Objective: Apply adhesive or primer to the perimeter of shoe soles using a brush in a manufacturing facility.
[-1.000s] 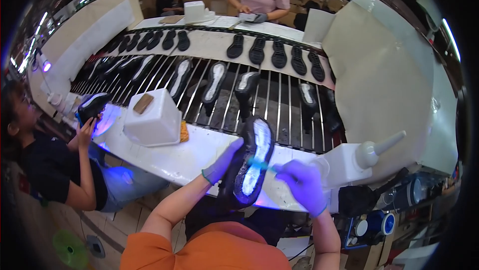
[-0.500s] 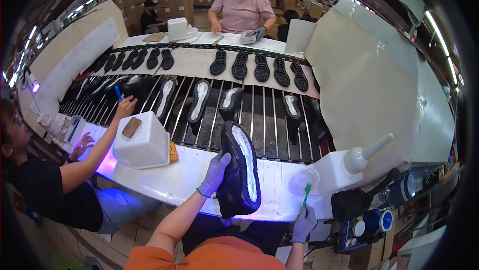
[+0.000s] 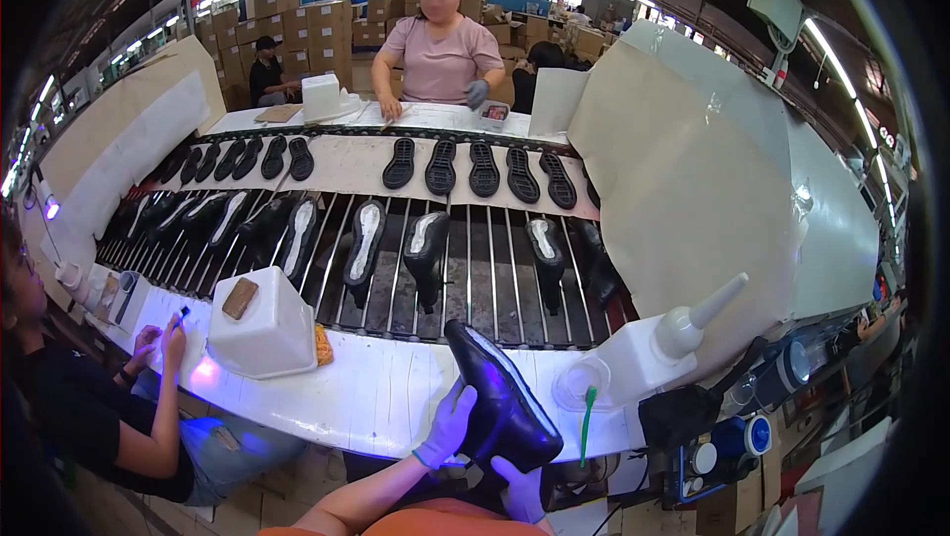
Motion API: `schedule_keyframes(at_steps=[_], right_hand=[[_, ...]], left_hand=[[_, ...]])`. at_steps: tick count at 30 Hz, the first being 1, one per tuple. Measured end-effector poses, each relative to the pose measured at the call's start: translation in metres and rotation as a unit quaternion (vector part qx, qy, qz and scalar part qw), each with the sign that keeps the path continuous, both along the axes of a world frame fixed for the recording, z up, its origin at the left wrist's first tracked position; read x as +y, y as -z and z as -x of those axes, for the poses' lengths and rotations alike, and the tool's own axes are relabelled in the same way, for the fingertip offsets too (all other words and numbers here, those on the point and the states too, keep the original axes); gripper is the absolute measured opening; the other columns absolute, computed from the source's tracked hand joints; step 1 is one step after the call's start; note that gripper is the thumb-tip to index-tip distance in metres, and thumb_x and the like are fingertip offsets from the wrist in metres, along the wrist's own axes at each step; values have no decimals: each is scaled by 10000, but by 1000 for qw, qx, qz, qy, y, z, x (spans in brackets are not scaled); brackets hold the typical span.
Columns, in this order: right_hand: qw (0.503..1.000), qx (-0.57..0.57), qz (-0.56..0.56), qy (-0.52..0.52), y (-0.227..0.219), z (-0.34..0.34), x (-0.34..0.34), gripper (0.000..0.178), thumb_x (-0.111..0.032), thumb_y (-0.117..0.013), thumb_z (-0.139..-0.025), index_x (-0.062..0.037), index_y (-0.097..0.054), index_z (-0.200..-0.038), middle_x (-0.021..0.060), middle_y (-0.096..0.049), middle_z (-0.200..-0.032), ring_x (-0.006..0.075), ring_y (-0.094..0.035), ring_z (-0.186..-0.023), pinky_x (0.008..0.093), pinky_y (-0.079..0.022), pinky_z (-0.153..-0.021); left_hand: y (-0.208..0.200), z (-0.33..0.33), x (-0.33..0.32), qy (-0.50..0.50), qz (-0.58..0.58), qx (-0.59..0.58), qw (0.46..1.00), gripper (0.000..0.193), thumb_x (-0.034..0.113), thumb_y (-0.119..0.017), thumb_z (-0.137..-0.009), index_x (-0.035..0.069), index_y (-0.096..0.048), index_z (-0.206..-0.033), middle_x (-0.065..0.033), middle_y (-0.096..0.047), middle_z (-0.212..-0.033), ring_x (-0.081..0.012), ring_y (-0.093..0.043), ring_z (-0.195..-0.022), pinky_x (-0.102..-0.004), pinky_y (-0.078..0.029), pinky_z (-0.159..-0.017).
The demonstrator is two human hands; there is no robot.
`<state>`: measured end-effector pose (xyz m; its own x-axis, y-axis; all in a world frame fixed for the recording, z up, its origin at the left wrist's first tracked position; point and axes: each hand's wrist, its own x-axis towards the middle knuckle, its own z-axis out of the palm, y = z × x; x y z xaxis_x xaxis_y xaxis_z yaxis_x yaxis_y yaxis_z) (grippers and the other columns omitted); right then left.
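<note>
A black boot upper (image 3: 492,392) is tilted sole side up in front of me, a pale white strip running along its bottom. Around its side, my gloved left hand (image 3: 451,425) is closed. My gloved right hand (image 3: 520,489) grips the lower end near my body, its fingers partly hidden behind the boot. To the right, a green-handled brush (image 3: 587,422) leans in a round translucent cup (image 3: 577,378), its handle hanging past the table edge. The cup adjoins a white bottle (image 3: 653,353) with a long nozzle.
Boots with white bottoms lie on a roller rack (image 3: 465,284); black outsoles (image 3: 482,169) line the shelf beyond. A white box (image 3: 262,328) with a brown block stands left on the white table (image 3: 396,388). One co-worker (image 3: 119,407) sits left, another (image 3: 440,51) stands opposite. Tall panels flank the rack.
My right hand has let go of the green brush, left in the cup, and taken hold of the boot. The boot has tilted. The left co-worker's hands have drawn back from the rack.
</note>
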<state>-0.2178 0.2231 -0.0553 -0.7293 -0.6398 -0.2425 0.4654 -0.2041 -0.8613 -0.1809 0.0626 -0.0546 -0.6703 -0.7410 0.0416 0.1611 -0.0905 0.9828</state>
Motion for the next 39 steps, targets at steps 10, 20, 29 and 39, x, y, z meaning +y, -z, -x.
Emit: schedule_keyframes(at_steps=[10,20,29,39], right_hand=[[1000,9,-3,1,-4,45,-25,519,2,-616,-807,-4,-495,-1312,89,-624,-1167,223,-638,-1024,354,-522,-909],[935,337,-106,12,24,185,-226,704,-264,-788,-775,72,-478,-1311,158,-623,-1182,209,-603,-1047,315,-474,-917],[931,316,-176,39,67,162,-208,918,-280,-739,-839,104,-187,-1465,315,-338,-1460,303,-396,-1354,344,-354,-1078],[859,474,-132,142,-32,357,-203,399,-252,-606,-925,55,-605,-1181,193,-648,-1165,254,-620,-1055,315,-466,-921]], left_hand=[[68,-39,-38,102,-59,-76,990,445,276,-462,-1016,-2,-475,-1363,-145,-683,-967,-163,-685,-816,-282,-550,-732],[59,-34,-31,80,26,-79,993,354,182,-513,-991,-5,-533,-1292,-144,-692,-947,-177,-702,-816,-278,-566,-727],[56,-35,-31,82,32,-86,992,342,179,-500,-997,2,-541,-1286,-138,-700,-953,-169,-695,-822,-283,-560,-747],[62,-62,6,87,11,-114,990,336,172,-518,-990,-36,-552,-1252,-136,-695,-945,-165,-688,-833,-295,-554,-765]])
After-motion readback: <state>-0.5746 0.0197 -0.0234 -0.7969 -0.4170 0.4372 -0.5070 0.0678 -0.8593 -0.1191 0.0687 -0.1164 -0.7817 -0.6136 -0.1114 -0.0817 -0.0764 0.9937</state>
